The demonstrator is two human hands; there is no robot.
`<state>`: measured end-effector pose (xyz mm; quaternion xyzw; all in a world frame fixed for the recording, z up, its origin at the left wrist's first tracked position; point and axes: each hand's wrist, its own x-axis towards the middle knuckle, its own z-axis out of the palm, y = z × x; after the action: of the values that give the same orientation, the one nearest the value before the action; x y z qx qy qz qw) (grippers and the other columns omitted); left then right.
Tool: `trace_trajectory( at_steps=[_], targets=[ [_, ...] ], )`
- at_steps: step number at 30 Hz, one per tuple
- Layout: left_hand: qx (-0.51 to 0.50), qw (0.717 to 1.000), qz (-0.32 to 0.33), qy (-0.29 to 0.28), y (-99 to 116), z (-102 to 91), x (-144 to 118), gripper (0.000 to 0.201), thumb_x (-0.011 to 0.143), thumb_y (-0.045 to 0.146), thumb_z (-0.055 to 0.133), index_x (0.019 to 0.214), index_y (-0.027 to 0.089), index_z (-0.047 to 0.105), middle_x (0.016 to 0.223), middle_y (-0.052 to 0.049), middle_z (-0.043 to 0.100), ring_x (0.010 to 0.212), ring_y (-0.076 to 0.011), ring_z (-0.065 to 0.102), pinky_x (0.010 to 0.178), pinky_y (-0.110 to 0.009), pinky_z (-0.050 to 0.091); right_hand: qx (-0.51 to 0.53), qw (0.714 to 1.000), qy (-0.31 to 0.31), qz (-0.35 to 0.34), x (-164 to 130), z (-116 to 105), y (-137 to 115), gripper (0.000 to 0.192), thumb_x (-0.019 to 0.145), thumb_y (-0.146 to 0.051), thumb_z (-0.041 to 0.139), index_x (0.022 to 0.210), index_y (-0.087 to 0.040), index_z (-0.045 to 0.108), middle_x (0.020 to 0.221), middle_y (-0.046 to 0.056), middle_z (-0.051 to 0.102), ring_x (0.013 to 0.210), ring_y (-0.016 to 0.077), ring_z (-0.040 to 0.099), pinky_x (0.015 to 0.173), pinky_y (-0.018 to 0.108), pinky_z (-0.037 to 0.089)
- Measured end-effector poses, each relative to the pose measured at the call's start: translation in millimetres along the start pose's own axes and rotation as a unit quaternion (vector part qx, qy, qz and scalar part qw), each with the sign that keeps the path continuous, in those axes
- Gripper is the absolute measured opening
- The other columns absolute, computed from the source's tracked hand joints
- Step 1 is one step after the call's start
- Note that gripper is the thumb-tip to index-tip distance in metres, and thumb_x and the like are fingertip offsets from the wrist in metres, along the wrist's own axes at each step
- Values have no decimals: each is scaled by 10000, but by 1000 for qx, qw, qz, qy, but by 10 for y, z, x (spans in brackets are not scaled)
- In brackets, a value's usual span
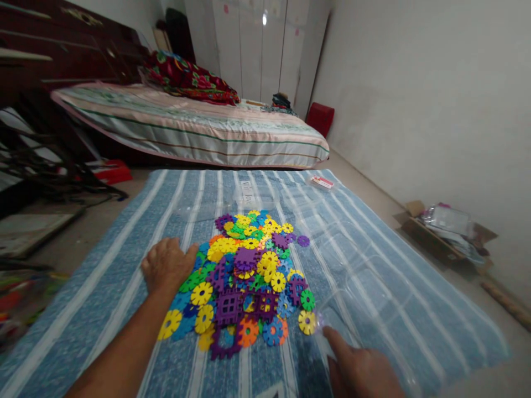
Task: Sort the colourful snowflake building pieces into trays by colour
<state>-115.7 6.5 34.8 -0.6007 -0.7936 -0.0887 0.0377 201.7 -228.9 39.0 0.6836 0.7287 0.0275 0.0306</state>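
A heap of colourful plastic interlocking pieces (pixel 246 257) lies on the striped cloth: notched yellow, green, blue and orange discs and purple square frames. My left hand (pixel 166 264) rests palm down at the left side of the heap, its thumb spread towards the pieces. Low on the right is my right hand (pixel 365 370), slightly blurred, its index finger stretched out near a yellow disc (pixel 307 322). That fingertip is close to the edge of a clear plastic tray (pixel 365 287); contact is unclear. The remaining fingers of my right hand are mostly hidden.
The blue and white striped cloth (pixel 136 221) covers the surface before me. A small clear packet with a red label (pixel 322 182) lies at its far right. Beyond stands a bed (pixel 199 130). A cardboard box (pixel 448 237) sits on the floor at right, near the wall.
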Motion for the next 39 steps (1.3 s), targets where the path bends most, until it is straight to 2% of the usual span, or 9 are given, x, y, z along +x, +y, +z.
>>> trace_trajectory(
  at_steps=[2,5,11,16,25,34,39],
  targets=[
    [-3,1000,-5,-2,7,-15,-8,549,899,465,323,1203,63,539,1291,-216,536,1222,-354,457,993,-476,372,23,999,-12,20,62,-11,-44,450,796,-97,464,1222,-221,539,629,28,710,536,239,685,451,245,428],
    [-12,1000,-6,-11,13,-35,-15,559,898,469,329,1213,56,537,1303,-222,525,1229,-360,453,997,-476,368,69,996,-32,48,195,-73,-93,441,849,-141,435,1285,-185,492,702,65,727,597,245,698,490,262,428],
    [-19,1000,-7,-7,11,-24,-18,556,895,459,341,1216,52,541,1305,-223,525,1236,-361,448,1003,-485,363,142,984,-87,65,548,-273,-123,379,910,-196,404,1284,-180,462,777,91,728,665,233,697,502,245,316],
    [-14,1000,-2,10,-25,36,-4,536,898,461,337,1208,74,541,1294,-200,537,1226,-357,449,1004,-486,361,156,983,-85,52,739,-347,-84,349,919,-211,393,1257,-181,474,766,92,719,689,221,695,519,246,279],
    [-22,1000,0,5,-16,18,-19,538,892,469,352,1184,67,559,1278,-222,537,1205,-369,461,975,-489,370,119,986,-87,80,799,-244,33,414,932,-230,386,1335,-154,449,841,115,726,744,222,696,572,247,368],
    [-22,1000,-1,-5,-24,30,-10,535,907,467,341,1204,68,537,1319,-210,513,1221,-366,446,996,-490,362,99,989,-86,64,1067,-302,95,445,926,-227,355,1354,-147,449,900,137,718,818,256,691,637,290,422],
    [2,1000,-12,6,-11,43,-8,500,900,452,386,1206,90,545,1302,-180,536,1205,-338,469,996,-464,378,94,987,-103,80,1213,-283,144,458,929,-270,373,1371,-167,437,940,150,708,855,266,682,667,308,431]
  ],
)
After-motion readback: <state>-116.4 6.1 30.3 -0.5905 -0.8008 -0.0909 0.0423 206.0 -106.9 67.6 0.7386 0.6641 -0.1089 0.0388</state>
